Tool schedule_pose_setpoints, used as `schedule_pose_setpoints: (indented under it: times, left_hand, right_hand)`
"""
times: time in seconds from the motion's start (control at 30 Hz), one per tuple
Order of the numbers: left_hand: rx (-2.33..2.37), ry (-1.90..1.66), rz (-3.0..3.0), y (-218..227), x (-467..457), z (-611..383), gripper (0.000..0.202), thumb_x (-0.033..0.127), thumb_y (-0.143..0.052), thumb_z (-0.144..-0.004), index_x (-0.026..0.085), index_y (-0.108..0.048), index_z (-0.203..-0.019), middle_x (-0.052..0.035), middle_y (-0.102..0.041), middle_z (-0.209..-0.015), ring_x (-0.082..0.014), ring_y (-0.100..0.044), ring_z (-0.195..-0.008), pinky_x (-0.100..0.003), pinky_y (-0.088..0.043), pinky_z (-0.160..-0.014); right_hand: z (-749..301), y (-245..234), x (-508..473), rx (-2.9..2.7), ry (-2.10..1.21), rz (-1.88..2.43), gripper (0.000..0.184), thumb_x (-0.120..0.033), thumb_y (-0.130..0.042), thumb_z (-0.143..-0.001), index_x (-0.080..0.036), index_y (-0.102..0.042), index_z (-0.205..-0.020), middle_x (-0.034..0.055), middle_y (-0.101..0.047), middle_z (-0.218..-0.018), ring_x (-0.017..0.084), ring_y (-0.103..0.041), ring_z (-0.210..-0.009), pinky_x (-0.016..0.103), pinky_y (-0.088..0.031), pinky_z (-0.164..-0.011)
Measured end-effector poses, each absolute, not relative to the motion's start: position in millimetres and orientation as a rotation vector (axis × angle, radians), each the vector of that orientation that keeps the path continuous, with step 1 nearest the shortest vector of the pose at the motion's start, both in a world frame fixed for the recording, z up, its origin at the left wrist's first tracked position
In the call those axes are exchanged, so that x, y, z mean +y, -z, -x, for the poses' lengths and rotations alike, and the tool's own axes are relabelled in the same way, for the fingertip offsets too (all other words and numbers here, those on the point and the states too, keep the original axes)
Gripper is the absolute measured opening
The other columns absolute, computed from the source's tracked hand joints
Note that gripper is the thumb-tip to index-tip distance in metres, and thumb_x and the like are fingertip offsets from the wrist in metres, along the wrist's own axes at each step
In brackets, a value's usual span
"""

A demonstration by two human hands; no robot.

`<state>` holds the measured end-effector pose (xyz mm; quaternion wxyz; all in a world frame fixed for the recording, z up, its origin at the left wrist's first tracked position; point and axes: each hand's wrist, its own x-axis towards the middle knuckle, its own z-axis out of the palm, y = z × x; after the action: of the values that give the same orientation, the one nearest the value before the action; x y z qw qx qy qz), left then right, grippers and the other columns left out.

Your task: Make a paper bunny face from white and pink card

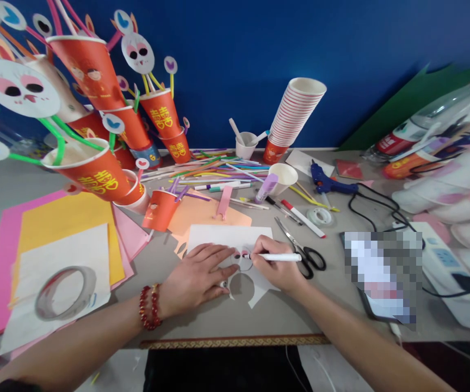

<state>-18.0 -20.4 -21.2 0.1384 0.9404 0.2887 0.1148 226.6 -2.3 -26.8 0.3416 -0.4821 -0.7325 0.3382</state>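
Note:
My right hand (271, 268) is closed round a white marker (282, 257), its tip touching a small round paper face (242, 262). Pink patches and dark eyes show on the face, which lies over a white sheet (206, 235). Fingers spread, my left hand (202, 275) lies flat on the paper and its fingertips touch the left side of the face. Below the face the white paper has a round cut-out. Black-handled scissors (305, 253) rest just right of my right hand. An orange paper sheet (202, 209) lies behind the white one.
Red paper cups (92, 169) with rabbit faces stand at left. Coloured paper (67, 212) and a tape roll (66, 292) lie before them. Pipe cleaners (202, 169), stacked cups (296, 120), a blue glue gun (331, 182), a phone (382, 277) and a power strip (443, 261) occupy the back and right.

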Motion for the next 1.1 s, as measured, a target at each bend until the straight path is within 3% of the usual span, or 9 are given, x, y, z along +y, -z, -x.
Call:
schedule_pose_setpoints:
  times: [1.1]
  left_hand:
    - [0.837,-0.322,-2.733,22.3,-20.7,17.8,0.045,0.046,-0.050,-0.096,0.025,-0.052,-0.136,-0.0077,-0.040,-0.152,-0.0274,-0.039,-0.136,-0.047,-0.032,-0.111]
  right_hand:
    - [-225.7,26.5,-2.0,-1.884,-0.880,1.230,0.016,-0.017,-0.051,-0.077,-0.021,-0.046,-0.062,-0.0054,-0.046,-0.051,0.010,-0.041,-0.047,0.022,-0.032,-0.048]
